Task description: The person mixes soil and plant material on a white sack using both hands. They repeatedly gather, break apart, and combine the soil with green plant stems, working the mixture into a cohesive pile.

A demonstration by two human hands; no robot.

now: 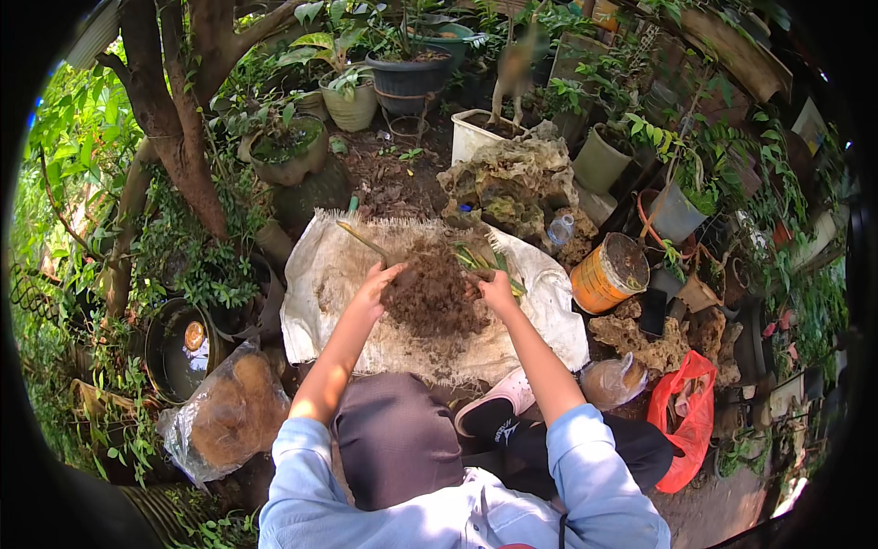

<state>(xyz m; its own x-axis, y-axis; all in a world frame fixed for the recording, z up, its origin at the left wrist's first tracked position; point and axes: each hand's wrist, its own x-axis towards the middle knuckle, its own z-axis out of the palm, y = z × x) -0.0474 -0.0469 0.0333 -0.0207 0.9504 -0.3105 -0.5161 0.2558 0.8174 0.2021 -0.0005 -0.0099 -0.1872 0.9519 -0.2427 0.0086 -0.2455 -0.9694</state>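
A heap of dark brown soil (435,291) lies on a white woven sack (329,343) with frayed edges, spread on the ground before me. At the heap's left side is my left hand (376,287), fingers apart, with a brownish stem or root (360,239) just beyond it. My right hand (495,287) touches the right side; its fingertips are dirty and partly hidden, and whether they grip anything is unclear. Long green leaves (473,257) lie beside the right hand, at the heap's upper right.
Porous rocks (511,178) and an orange soil-filled bucket (600,278) stand right of the sack. A red plastic bag (686,425) lies lower right, a clear bag of brown fibre (236,412) lower left. A water-filled basin (180,350) sits left; potted plants (411,82) stand behind.
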